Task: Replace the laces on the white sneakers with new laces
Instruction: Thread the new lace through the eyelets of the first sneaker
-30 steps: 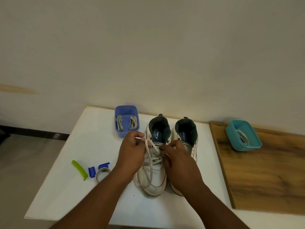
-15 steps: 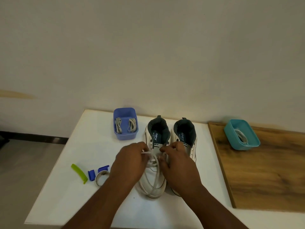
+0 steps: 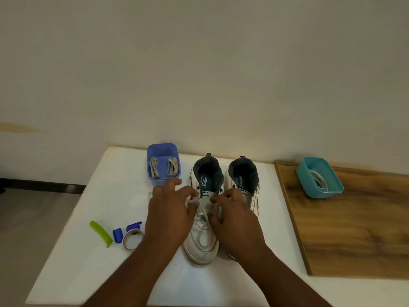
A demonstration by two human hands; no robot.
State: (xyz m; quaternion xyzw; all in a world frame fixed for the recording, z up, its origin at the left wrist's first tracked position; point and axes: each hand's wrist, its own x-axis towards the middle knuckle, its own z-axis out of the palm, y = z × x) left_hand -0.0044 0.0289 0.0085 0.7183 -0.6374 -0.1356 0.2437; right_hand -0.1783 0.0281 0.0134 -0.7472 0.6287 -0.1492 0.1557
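Working on the left white sneaker [image 3: 202, 238], near the middle of the white bench [image 3: 110, 196], toe pointing to 6 o'clock. Left hand [image 3: 170, 216] at 9 o'clock of the shoe's tongue, fingers [image 3: 190, 192] curled and pinching the white lace [image 3: 202, 220] by the top holes. Right hand [image 3: 234, 220] at 3 o'clock of the tongue, fingers [image 3: 218, 198] bent onto the shoe's top edge; cannot tell if any lace is caught there. Right white sneaker [image 3: 245, 180] just beside the first, at 3 o'clock, partly hidden by the right hand. Blue tub [image 3: 162, 151] at 11 o'clock with two bundles of grey laces [image 3: 163, 167]. Teal tub [image 3: 332, 187] at 2 o'clock on a wooden board [image 3: 354, 229], with a white lace inside. Green clip [image 3: 100, 233], blue clips [image 3: 117, 234] and a roll of tape [image 3: 131, 240] at 9 o'clock.
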